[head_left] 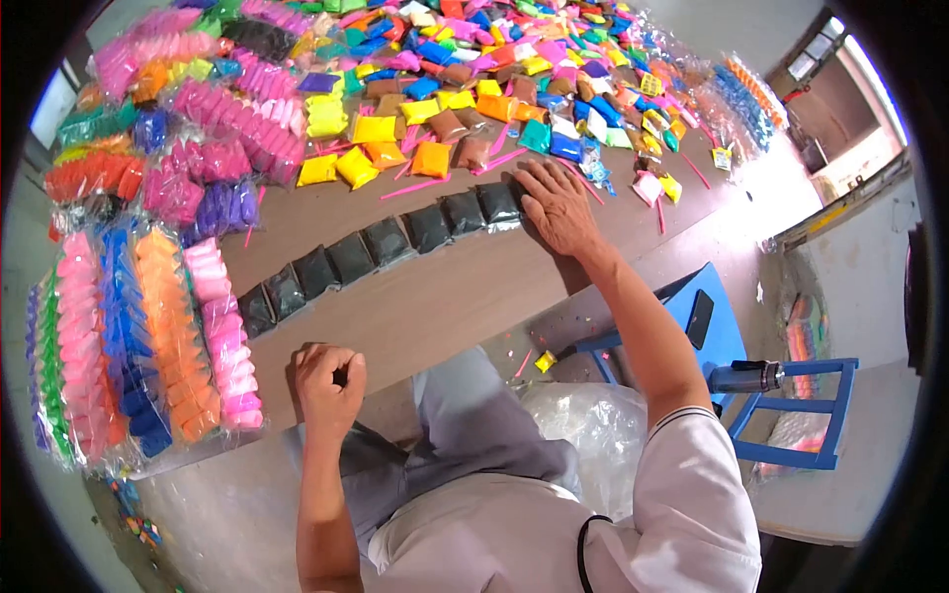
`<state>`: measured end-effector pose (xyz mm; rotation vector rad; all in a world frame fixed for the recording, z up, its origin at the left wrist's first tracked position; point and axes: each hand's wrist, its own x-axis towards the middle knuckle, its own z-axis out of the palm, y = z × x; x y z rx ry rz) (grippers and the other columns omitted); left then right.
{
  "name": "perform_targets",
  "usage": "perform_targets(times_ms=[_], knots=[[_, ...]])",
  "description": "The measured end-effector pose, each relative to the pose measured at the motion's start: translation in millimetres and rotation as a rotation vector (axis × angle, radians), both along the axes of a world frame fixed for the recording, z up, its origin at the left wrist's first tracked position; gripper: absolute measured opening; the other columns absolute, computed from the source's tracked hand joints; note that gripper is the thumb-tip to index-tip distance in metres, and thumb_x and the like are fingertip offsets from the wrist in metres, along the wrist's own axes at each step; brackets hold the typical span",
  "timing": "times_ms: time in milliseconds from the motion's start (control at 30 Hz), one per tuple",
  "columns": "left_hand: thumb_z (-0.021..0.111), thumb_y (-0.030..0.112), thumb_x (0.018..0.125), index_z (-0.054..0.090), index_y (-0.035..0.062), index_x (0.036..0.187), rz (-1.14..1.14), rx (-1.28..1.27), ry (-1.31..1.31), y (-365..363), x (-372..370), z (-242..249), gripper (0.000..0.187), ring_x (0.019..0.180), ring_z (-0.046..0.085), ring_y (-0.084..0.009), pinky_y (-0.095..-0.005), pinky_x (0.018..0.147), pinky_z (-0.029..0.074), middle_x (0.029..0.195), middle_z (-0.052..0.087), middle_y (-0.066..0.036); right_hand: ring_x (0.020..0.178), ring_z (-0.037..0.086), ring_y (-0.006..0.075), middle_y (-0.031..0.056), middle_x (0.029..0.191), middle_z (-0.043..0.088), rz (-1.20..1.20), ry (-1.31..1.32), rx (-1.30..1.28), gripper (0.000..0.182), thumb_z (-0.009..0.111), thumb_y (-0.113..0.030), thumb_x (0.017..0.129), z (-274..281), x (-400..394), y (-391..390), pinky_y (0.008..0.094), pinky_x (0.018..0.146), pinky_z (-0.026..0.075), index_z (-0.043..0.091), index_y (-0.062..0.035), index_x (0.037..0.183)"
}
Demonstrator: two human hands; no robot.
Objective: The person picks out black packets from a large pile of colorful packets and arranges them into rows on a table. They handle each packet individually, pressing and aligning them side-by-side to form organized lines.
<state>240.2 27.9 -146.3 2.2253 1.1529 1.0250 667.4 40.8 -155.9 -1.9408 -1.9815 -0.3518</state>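
Observation:
A curved row of several black packets (pixel 384 241) lies on the brown table (pixel 445 296). My right hand (pixel 558 206) rests at the right end of that row, its fingers stretched out beside or over the last packet; whether one lies beneath it is hidden. Near the table's front edge, below the row's left end, my left hand (pixel 330 383) is curled with fingertips towards the thumb. A small dark gap shows inside the curl, and nothing is visible in it.
Loose coloured packets (pixel 435 109) cover the back of the table. Bundled strips (pixel 178 336) stand at the left. Pink sticks (pixel 413 188) lie behind the row. At the right, a blue stool (pixel 727 336) bears a phone (pixel 699 318) and a metal bottle (pixel 746 377).

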Motion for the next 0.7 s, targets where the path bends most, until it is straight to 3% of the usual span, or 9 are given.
perform_targets(times_ms=[167, 400, 700], knots=[[0.07, 0.009, 0.078, 0.062, 0.0058, 0.077, 0.007, 0.018, -0.027, -1.4, -1.1, 1.6, 0.009, 0.075, 0.057, -0.0276, -0.04, 0.076, 0.041, 0.073, 0.062, -0.007, 0.14, 0.037, 0.036, 0.0121, 0.15, 0.044, 0.066, -0.026, -0.086, 0.047, 0.039, -0.035, 0.102, 11.6, 9.4, 5.2, 0.0537, 0.114, 0.025, 0.047, -0.0179, 0.145], [0.07, 0.01, 0.079, 0.063, 0.006, 0.076, 0.004, 0.03, -0.039, -2.9, -2.1, 0.3, 0.009, 0.074, 0.058, -0.0278, -0.0402, 0.077, 0.041, 0.07, 0.062, -0.007, 0.137, 0.04, 0.0379, 0.0149, 0.147, 0.048, 0.092, -0.046, 0.031, 0.05, 0.046, -0.045, 0.101, 34.4, -62.3, 13.2, 0.0537, 0.111, 0.027, 0.052, -0.0163, 0.141], [0.07, 0.013, 0.08, 0.064, 0.0061, 0.078, 0.018, -0.007, -0.05, -2.5, -3.2, -1.8, 0.009, 0.076, 0.059, -0.0275, -0.0402, 0.079, 0.042, 0.072, 0.064, -0.007, 0.14, 0.036, 0.0368, 0.0127, 0.147, 0.047, 0.158, 0.019, -0.064, 0.043, 0.044, -0.034, 0.102, 7.7, -85.0, 16.3, 0.0537, 0.114, 0.026, 0.051, -0.0137, 0.139]])
